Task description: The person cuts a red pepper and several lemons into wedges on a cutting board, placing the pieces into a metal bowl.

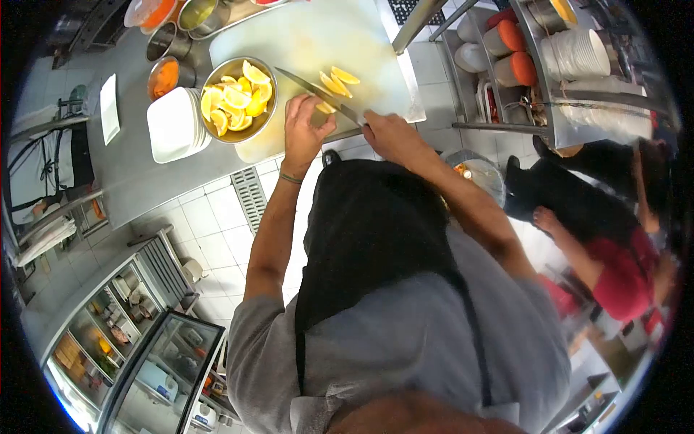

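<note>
Your right hand [387,134] fisted on the knife [318,92] handle, blade's long axis running up-left toward the bowl [238,101], your left hand [303,130] pinching a lemon piece [325,107].

Grey steel worktable [137,170] carrying pale plastic cutting board [303,36], round steel bowl [269,119] of lemon wedges, stacked white square plates [170,126].
</note>
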The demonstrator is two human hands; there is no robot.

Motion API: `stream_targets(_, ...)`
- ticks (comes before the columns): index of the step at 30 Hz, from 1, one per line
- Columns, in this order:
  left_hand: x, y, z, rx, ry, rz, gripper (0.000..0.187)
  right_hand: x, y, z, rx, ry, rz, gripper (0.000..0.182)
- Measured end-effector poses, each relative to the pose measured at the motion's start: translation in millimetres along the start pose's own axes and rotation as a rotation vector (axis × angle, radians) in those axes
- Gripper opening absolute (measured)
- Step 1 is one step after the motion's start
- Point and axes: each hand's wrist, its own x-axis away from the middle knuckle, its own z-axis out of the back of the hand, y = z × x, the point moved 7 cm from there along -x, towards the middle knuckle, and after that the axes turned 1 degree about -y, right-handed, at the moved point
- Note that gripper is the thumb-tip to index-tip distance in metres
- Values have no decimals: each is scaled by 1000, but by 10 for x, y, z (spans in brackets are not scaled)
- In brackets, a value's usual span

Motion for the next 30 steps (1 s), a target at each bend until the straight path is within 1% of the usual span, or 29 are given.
stream_targets(1, 5, -32, -13, -14, 13, 15, 50, 52, 19, 75, -14, -25, 11, 22)
stream_targets(4, 2, -44, 7, 48, 109, 96, 61, 468, 153, 428, -337, -80, -155, 28)
stream_targets(5, -38, -8, -26, -40, 99, 95, 68, 572, 253, 502, -449, -98, -222, 29)
stream_targets(6, -128, 98, -20, -63, 169, 62, 74, 619, 447, 448, -571, -126, -307, 31)
stream_targets(7, -206, 164, -66, -36, 220, 88, 73, 622, 598, 355, -690, -156, -391, 32)
stream_targets(8, -274, 230, -128, -8, 270, 113, 71, 597, 684, 239, -732, -169, -400, 31)
stream_targets(10, -395, 293, -317, -121, 295, 75, 59, 518, 832, -26, -816, -196, -418, 30)
stream_targets(11, -460, 331, -383, -182, 303, 60, 53, 485, 801, -119, -940, -245, -404, 30)
stream_targets(12, -513, 412, -418, -246, 281, 106, 29, 441, 729, -172, -915, -280, -363, 29)
stream_targets(14, -517, 214, -608, -209, 283, 125, 20, 405, 540, -271, -865, -340, -287, 29)
stream_targets(15, -528, 272, -419, -182, 338, 109, 20, 447, 440, -320, -834, -346, -302, 27)
stream_targets(17, -493, 470, -263, -79, 402, 66, 21, 571, 281, -173, -801, -317, -212, 27)
stream_targets(18, -578, 588, -41, -116, 471, 16, 21, 570, 177, -48, -789, -296, -171, 27)
stream_targets(19, -580, 706, 188, -148, 531, -25, 22, 584, 99, 22, -763, -323, -152, 28)
stream_targets(20, -553, 839, 424, -177, 588, -62, 23, 588, -20, 142, -674, -292, -82, 28)
stream_targets(21, -598, 831, 647, -295, 586, -29, 26, 570, -149, 263, -584, -262, -14, 28)
stream_targets(22, -631, 666, 803, -290, 579, 24, 27, 540, -242, 332, -491, -232, 53, 28)
stream_targets(23, -665, 503, 937, -309, 539, 73, 22, 479, -255, 378, -371, -126, 103, 27)
stream_targets(24, -652, 371, 1061, -326, 498, 119, 22, 406, -241, 404, -251, -17, 154, 26)
stream_targets(25, -525, 331, 1243, -425, 584, 115, 28, 343, -234, 441, -130, 91, 203, 25)
stream_targets(26, -392, 273, 1424, -525, 666, 107, 34, 285, -223, 472, -111, 168, 210, 24)
stream_targets(28, 106, -146, 1698, -355, 767, 381, 48, 145, -200, 538, -77, 325, 221, 22)
stream_targets(30, 550, -666, 1446, 166, 712, 845, 53, -124, -57, 455, -13, 431, 242, 23)
